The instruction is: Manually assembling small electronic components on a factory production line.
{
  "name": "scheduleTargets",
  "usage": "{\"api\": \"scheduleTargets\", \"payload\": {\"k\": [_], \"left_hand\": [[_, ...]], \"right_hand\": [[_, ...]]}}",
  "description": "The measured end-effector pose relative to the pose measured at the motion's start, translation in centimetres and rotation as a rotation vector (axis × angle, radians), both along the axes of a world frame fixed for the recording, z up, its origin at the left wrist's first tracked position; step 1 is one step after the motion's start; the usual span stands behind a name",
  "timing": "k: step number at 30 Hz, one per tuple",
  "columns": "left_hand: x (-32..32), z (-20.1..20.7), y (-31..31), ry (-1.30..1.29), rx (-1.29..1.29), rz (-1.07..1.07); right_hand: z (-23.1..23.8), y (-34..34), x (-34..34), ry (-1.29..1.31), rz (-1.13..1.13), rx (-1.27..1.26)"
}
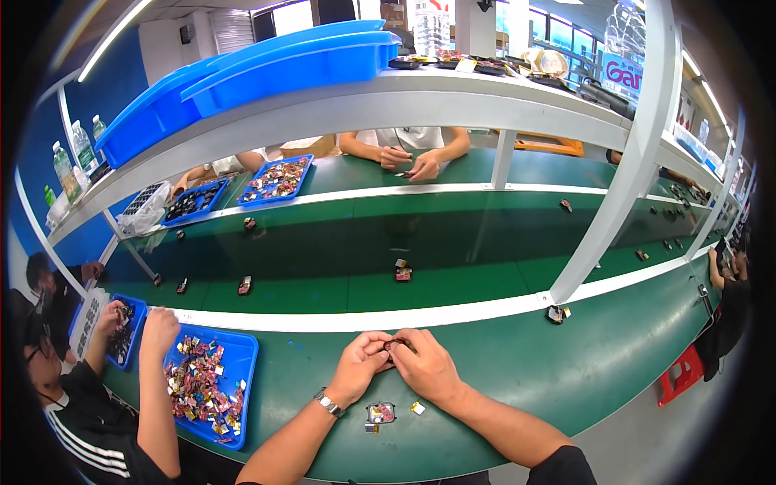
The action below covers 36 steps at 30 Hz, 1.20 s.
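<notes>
On the green bench [517,364], both hands [394,364] pinch a small dark part [394,344].

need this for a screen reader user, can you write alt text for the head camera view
Seen from above, a person's left hand and right hand meet over a green workbench, pinching a small dark part between the fingertips. A blue tray of small colourful parts sits to the left, and a green conveyor belt runs beyond.

Green belt [485,372], blue tray [242,356], multicoloured parts [198,384].
</notes>
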<state>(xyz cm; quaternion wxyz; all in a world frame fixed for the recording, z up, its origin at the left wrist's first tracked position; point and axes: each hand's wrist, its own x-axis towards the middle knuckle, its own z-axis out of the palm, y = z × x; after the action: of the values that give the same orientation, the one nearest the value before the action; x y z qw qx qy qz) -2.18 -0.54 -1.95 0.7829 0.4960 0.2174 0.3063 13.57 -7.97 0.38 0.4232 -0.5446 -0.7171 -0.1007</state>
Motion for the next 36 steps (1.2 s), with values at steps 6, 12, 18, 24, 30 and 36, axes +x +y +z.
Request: {"api": "scheduleTargets", "payload": {"k": [6, 12, 18, 24, 30, 36], "left_hand": [[-0.6, -0.2, 0.4, -0.085, -0.031, 0.045], [0.0, 1.5, -0.1, -0.139, -0.049, 0.158], [-0.5, -0.1, 0.8, -0.067, 0.110, 0.267], [0.1, -0.1, 0.5, 0.012, 0.178, 0.361], [-0.1, 0.1, 1.0, 0.051, 0.112, 0.307], [-1.2, 1.6, 1.6, 0.083, -0.056, 0.156]], "right_hand": [[0.5, 0.5, -0.9, 0.098, 0.045, -0.063], [-1.0, 7.3, 5.9, 0.186, -0.166, -0.001], [-2.8, 10.3, 11.4, 0.170, -0.529, -0.156], [-1.8, 12.2, 6.4, 0.112, -0.508, -0.097], [-3.4, 13.2, 7.9, 0.284, -0.486, -0.234], [-0.6, 5.2, 4.1, 0.547, 0.190, -0.296]]}}
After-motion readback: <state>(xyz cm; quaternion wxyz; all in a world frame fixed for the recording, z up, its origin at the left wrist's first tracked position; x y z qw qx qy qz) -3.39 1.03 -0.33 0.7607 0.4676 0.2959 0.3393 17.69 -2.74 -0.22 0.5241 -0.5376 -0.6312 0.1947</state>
